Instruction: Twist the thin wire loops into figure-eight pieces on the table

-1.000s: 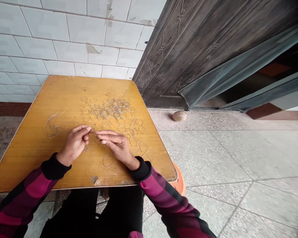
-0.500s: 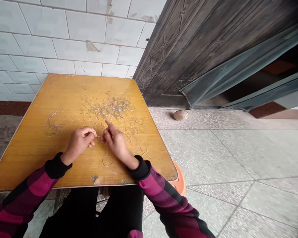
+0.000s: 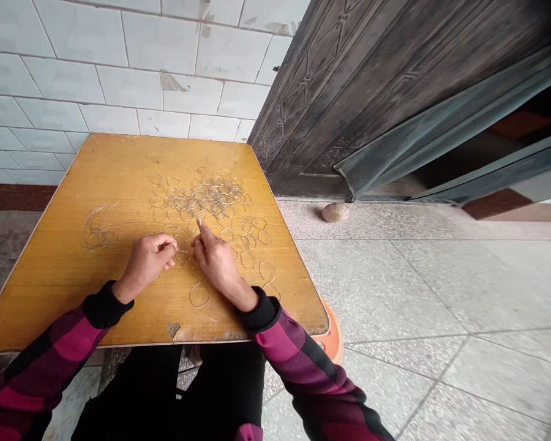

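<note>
A worn yellow wooden table (image 3: 73, 282) carries a heap of thin wire loops (image 3: 206, 202) in its far middle. My left hand (image 3: 147, 260) rests on the table near the front, its fingers pinched on a thin wire loop. My right hand (image 3: 213, 257) lies close beside it, curled, forefinger stretched toward the heap and touching the same small wire piece between the hands. One single wire loop (image 3: 199, 295) lies just in front of my right wrist. A bundle of straight wires (image 3: 97, 231) lies to the left.
A white tiled wall (image 3: 119, 67) stands behind the table. A dark carved door (image 3: 371, 92) is at the right. An orange stool edge (image 3: 333, 337) shows under the table's right corner. A small ball (image 3: 335, 212) lies on the stone floor.
My right hand turned from lying flat across to curled with the forefinger pointing at the heap. My left hand stayed pinched. The view shifted slightly.
</note>
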Demonstrator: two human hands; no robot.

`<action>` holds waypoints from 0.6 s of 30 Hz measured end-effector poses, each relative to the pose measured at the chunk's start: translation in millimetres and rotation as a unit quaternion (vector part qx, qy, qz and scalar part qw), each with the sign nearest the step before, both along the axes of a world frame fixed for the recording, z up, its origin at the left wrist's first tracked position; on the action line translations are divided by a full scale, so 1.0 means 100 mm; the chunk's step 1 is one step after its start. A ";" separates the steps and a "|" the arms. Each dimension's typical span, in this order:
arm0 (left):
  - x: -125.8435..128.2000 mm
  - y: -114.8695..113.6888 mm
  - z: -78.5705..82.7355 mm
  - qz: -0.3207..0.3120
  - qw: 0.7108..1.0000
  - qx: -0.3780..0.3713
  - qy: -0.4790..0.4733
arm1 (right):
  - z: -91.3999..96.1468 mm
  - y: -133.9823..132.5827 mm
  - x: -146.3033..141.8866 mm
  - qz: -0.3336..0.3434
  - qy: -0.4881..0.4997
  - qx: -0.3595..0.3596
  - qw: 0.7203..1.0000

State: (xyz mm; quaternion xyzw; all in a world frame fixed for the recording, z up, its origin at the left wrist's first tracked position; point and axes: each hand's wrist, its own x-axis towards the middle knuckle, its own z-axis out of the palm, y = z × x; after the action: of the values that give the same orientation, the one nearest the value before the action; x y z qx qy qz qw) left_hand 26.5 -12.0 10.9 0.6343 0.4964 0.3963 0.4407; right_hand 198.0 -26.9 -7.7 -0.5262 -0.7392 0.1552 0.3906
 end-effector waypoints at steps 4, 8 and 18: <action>0.00 0.03 0.00 -0.013 0.999 -0.030 -0.004 | -0.08 0.02 -0.01 -0.012 -0.046 0.035 0.998; 0.04 0.04 -0.02 -0.016 0.998 -0.038 -0.053 | -0.13 0.02 -0.01 -0.026 -0.072 0.029 0.997; 0.04 0.06 -0.01 0.015 0.999 0.004 -0.037 | -0.08 -0.02 -0.02 -0.058 -0.103 0.065 0.991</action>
State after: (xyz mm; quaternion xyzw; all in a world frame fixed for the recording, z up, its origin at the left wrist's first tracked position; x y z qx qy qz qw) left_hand 30.3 -6.4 10.3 0.6136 0.4876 0.4276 0.4505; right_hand 195.6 -28.9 -15.6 -0.5545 -0.7523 0.0289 0.3545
